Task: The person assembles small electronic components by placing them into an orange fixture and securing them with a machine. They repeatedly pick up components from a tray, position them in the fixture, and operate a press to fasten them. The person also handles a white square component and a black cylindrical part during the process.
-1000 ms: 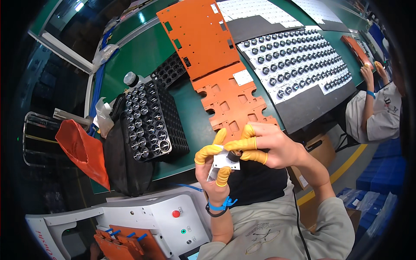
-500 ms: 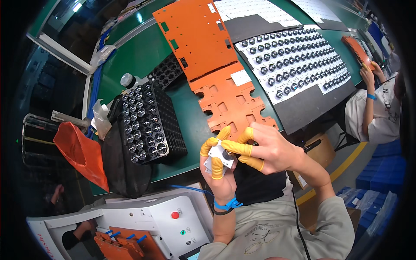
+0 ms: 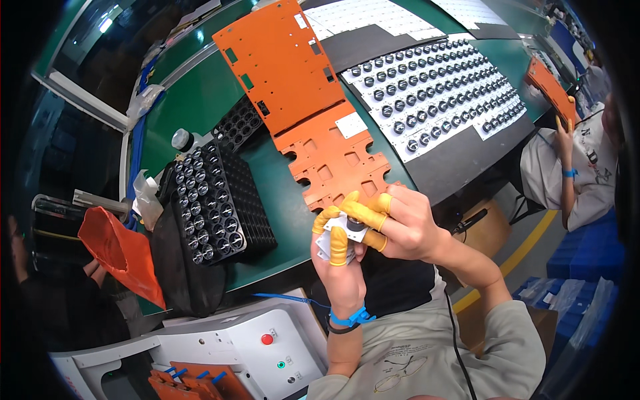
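Between my two hands, above the table's near edge, is a small white square plate [image 3: 324, 245] with a black round part [image 3: 355, 225] on it. My left hand [image 3: 341, 280], with yellow finger cots, is closed around the plate; a second white layer seems to lie under it. The finger-cotted fingers of my right hand [image 3: 410, 227] are closed over the plate's upper side, at the black round part. Exactly where they grip is partly hidden. Just beyond my hands lies an orange fixture plate [image 3: 347, 157] with cut-outs and a small white plate [image 3: 351, 125] on it.
A black tray [image 3: 250, 213] of shiny round parts stands at left. At right, a white board [image 3: 417, 148] carries rows of black round parts. An orange panel [image 3: 277, 67] lies behind the fixture. A co-worker [image 3: 567, 160] holds an orange plate [image 3: 552, 87]. A machine [image 3: 247, 333] is at lower left.
The view has shifted, so the table's things sit further left. My right fingers have moved slightly over the white plate, still held in my left hand. The co-worker's hands on the orange plate have shifted.
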Motion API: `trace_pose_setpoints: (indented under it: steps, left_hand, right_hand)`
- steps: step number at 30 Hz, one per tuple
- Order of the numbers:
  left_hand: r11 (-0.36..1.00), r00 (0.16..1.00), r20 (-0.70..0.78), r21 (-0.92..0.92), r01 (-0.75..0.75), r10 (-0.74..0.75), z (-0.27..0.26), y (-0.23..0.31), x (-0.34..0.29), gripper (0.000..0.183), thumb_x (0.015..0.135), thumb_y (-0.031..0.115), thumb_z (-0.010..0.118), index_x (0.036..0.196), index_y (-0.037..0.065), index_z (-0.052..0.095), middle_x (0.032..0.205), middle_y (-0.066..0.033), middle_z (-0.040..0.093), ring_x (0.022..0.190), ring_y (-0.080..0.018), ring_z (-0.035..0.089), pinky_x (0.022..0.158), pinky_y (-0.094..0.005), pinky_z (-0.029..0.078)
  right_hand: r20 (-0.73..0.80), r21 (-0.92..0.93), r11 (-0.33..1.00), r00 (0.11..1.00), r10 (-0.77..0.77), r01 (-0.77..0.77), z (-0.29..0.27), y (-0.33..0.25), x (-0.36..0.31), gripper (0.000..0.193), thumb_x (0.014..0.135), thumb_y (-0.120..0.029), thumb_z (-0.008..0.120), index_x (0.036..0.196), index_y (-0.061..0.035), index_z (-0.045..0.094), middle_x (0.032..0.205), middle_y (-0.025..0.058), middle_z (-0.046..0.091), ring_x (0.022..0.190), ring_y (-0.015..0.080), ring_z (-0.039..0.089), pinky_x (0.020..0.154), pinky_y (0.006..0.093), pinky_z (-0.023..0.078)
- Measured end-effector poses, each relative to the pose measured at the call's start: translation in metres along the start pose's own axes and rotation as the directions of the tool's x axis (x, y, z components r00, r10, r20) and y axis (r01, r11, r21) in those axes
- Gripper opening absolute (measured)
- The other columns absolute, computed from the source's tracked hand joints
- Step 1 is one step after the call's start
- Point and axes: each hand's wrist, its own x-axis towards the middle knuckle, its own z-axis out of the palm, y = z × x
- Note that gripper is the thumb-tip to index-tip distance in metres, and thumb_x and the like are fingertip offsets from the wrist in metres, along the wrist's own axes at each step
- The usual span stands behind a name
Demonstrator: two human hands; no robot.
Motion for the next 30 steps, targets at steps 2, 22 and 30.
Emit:
trace_pose_setpoints:
  steps: [2, 22, 30]
  left_hand:
    - [0.984, 0.996, 0.051, 0.156, -0.081, 0.074, -0.004, -0.001, 0.004, 0.042, 0.101, 0.03, 0.06, 0.131, 0.003, 0.05, 0.122, -0.0138, 0.065, 0.069, -0.0051, 0.053, 0.056, -0.0184, 0.04]
    - [0.585, 0.936, 0.257, 0.731, -0.35, 0.239, -0.006, 0.02, 0.04, 0.019, 0.091, 0.007, 0.071, 0.107, -0.001, 0.066, 0.093, -0.0063, 0.066, 0.079, -0.0109, 0.058, 0.072, -0.0252, 0.048]
    - [0.566, 0.927, 0.279, 0.734, -0.375, 0.251, -0.01, 0.021, 0.044, 0.019, 0.095, 0.01, 0.067, 0.109, -0.002, 0.065, 0.093, -0.0033, 0.066, 0.083, -0.0089, 0.059, 0.076, -0.0243, 0.048]
  right_hand:
    - [-0.022, -0.044, 0.999, 0.999, 0.023, -0.024, -0.002, 0.007, -0.001, 0.037, 0.068, -0.012, 0.078, 0.103, -0.0029, 0.072, 0.078, 0.0058, 0.058, 0.064, 0.0237, 0.059, 0.052, 0.0329, 0.044]
    - [0.816, -0.385, 0.642, 0.079, 0.572, -0.663, -0.002, 0.15, 0.071, 0.038, 0.094, -0.03, 0.059, 0.074, 0.0017, 0.064, 0.066, 0.0079, 0.06, 0.057, 0.0203, 0.055, 0.051, 0.0414, 0.042]
    - [0.814, -0.3, 0.521, 0.07, 0.576, -0.799, 0.001, 0.147, 0.061, 0.034, 0.094, -0.021, 0.059, 0.067, -0.0021, 0.05, 0.058, 0.0007, 0.046, 0.048, 0.0093, 0.039, 0.044, 0.0278, 0.03]
